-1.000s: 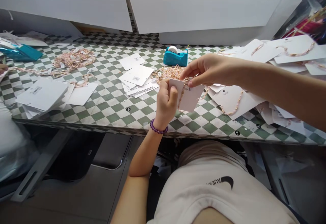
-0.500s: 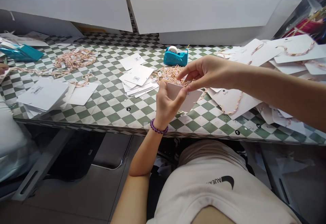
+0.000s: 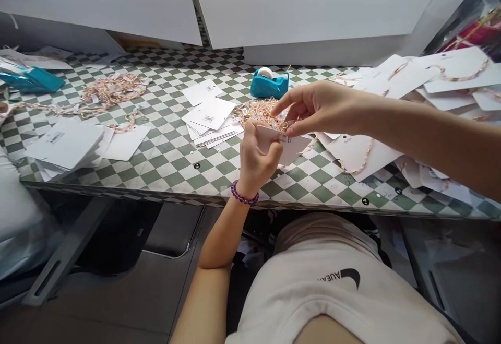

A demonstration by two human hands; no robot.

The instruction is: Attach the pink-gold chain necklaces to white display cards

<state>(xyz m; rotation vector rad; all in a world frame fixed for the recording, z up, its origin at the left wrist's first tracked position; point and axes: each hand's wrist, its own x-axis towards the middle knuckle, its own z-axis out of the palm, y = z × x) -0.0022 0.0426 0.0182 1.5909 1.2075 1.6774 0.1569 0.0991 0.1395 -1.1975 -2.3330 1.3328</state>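
- White card (image 3: pixel 293 148): centre of the frame, tilted over the surface (image 3: pixel 219 177), pinched between thumb and fingers of the left hand (image 3: pixel 256 153).
- Right hand (image 3: pixel 315 108): I see its thumb and forefinger at the card's upper edge, beside a small gold-coloured piece (image 3: pixel 282 134); whether they pinch it, I cannot tell.
- My worry: that piece could slip if the grip is loose, and the card could crease if the left thumb presses hard.
- Beaded heap (image 3: pixel 259 111), just behind: strands might snag on the card's edge.
- Blue tape dispenser (image 3: pixel 270 87), upper centre: it holds a white roll (image 3: pixel 265 72).
- Cards with strands (image 3: pixel 350 152), right of frame: the right forearm (image 3: pixel 415 138) could knock them askew.
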